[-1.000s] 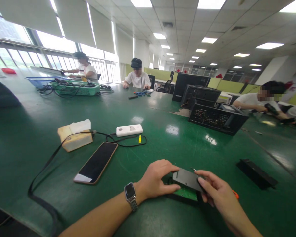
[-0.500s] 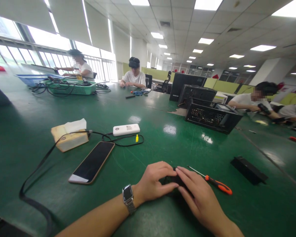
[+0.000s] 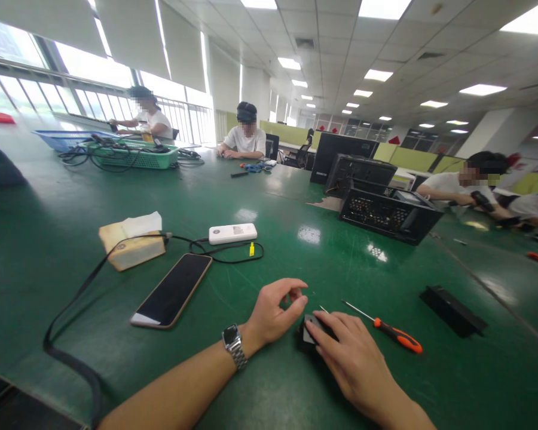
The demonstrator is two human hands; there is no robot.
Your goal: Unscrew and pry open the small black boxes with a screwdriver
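Head camera: A person at a long green surface [image 3: 269, 203] is working over a small black device [image 3: 306, 335] lying just in front of them, at 6 o'clock in the frame. The right hand [image 3: 347, 352] is lying palm down with fingers laid flat across the device's top, covering most of it. The left hand [image 3: 275, 310], wearing a wristwatch [image 3: 232, 340], is hovering just beside the device at its 10 o'clock, thumb and forefinger curling toward each other; whether they are pinching anything is too small to tell. An orange-handled screwdriver [image 3: 392, 334] is lying near the right hand at its 2 o'clock, long axis running from 10 to 4 o'clock with the handle at the 4 o'clock end. The right hand is the nearer one. A smartphone [image 3: 173, 291] is resting face up at 9 o'clock of the left hand, beyond it a white power bank [image 3: 232, 233], a tissue pack [image 3: 132, 242] and a looping black cable [image 3: 85, 286]. An open computer case [image 3: 388, 212] is standing at 1 o'clock, and co-workers are sitting around the far edges.
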